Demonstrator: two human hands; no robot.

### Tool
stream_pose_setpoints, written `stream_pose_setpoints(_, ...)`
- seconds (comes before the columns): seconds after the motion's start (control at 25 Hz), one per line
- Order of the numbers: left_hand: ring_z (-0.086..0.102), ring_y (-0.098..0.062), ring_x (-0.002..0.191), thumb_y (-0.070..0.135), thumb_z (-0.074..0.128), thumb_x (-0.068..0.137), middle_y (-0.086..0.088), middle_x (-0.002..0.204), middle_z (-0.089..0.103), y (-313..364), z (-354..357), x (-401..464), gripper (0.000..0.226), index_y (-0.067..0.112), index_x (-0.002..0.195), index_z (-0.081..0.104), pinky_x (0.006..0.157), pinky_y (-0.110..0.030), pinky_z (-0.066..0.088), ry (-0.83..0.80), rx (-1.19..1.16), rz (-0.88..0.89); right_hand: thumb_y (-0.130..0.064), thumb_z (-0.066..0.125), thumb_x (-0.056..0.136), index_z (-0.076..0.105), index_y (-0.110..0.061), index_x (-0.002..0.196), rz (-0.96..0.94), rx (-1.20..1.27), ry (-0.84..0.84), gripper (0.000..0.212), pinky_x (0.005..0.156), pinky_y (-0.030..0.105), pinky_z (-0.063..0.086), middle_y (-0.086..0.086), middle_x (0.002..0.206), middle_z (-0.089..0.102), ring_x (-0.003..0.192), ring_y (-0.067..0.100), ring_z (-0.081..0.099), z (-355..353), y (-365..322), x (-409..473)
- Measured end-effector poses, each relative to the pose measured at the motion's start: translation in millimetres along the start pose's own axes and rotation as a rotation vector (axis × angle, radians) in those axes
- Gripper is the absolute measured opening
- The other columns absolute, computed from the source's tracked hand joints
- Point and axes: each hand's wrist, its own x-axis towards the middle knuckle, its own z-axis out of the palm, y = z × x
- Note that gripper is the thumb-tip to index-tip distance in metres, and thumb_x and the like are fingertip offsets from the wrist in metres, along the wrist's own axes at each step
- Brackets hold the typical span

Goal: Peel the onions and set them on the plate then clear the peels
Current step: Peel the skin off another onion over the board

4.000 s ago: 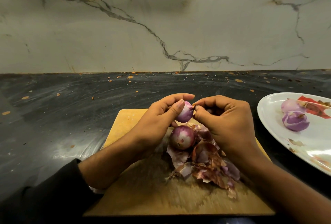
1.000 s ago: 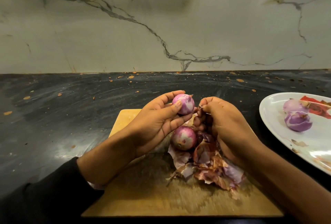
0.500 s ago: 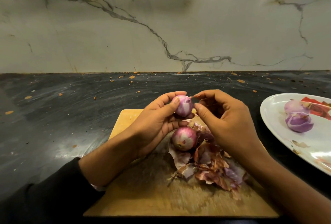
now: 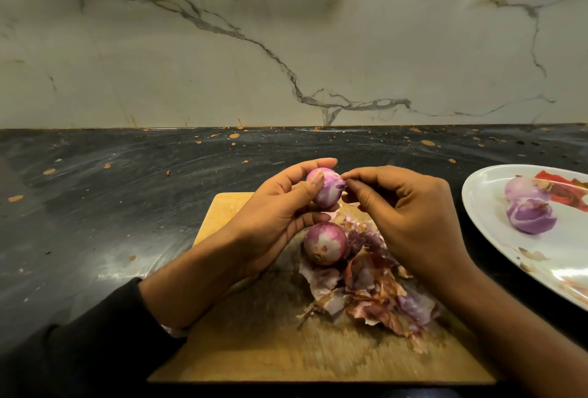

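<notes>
Your left hand (image 4: 280,206) grips a small red onion (image 4: 326,187), thumb across its front, long axis roughly level with one tip pointing toward your right hand (image 4: 410,216). Your right fingertips (image 4: 350,180) pinch at that tip. Just below the left fingers, a second onion (image 4: 324,243) rests on the wooden cutting board (image 4: 229,209) beside the peels (image 4: 372,295). Right of your right hand, two peeled onions (image 4: 529,217) lie on the white plate (image 4: 490,222).

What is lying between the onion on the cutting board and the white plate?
In the head view, the right hand and the heap of peels lie between the onion on the board and the plate, then a strip of dark counter.
</notes>
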Motion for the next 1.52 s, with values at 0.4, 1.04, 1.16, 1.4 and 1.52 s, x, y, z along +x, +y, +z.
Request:
stream_pose_setpoints(0.4,0.063,-0.025,0.102,0.019,0.057,0.086,-0.022,0.12,0.066,-0.2,3.8,-2.5,0.049,0.011,0.134,0.056,0.093,-0.035,0.055,-0.012,0.108,0.036,-0.009,0.066,0.093,0.074,-0.012,0.091,-0.107,-0.211,0.009,0.009,0.06,0.034,0.053,-0.005,0.076,0.069,0.067,0.009,0.063,2.3,0.0,1.4)
stream_pose_setpoints(1.04,0.058,-0.022,0.103,0.02,0.041,0.102,-0.019,0.125,0.065,0.5,0.9,-2.7,0.033,0.011,0.13,0.058,0.071,-0.026,0.046,0.024,0.064,0.029,-0.021,0.051,0.1,0.06,-0.018,0.078,0.35,-0.096,-0.256,0.025,0.058,0.031,0.043,-0.004,0.071,0.06,0.062,0.012,0.052,-0.2,-6.9,3.9)
stream_pose_setpoints(1.16,0.061,-0.02,0.097,0.021,0.039,0.104,-0.019,0.121,0.068,1.6,0.5,-2.5,0.032,0.013,0.127,0.059,0.07,-0.027,0.041,0.068,0.067,0.026,-0.002,0.05,0.091,0.065,-0.022,0.072,0.316,-0.078,-0.19,0.031,0.05,0.017,0.039,-0.009,0.065,0.062,0.059,0.005,0.054,-2.4,-4.7,4.9)
stream_pose_setpoints(1.4,0.065,-0.013,0.089,0.023,0.037,0.105,-0.014,0.112,0.072,0.3,0.2,-1.5,0.032,0.014,0.124,0.061,0.07,-0.027,0.041,0.079,0.041,0.013,-0.029,0.057,0.097,0.067,-0.018,0.072,0.306,-0.019,-0.175,0.029,0.053,0.017,0.042,-0.01,0.06,0.062,0.06,0.003,0.055,-0.3,-1.9,2.9)
stream_pose_setpoints(1.52,0.063,-0.011,0.084,0.024,0.04,0.103,-0.005,0.105,0.071,-1.5,-0.1,-0.5,0.031,0.015,0.121,0.063,0.07,-0.027,0.042,0.078,0.049,0.024,-0.039,0.066,0.09,0.071,-0.028,0.09,0.238,-0.037,-0.12,0.011,0.067,0.016,0.051,-0.014,0.081,0.07,0.083,-0.001,0.064,2.2,-2.9,1.9)
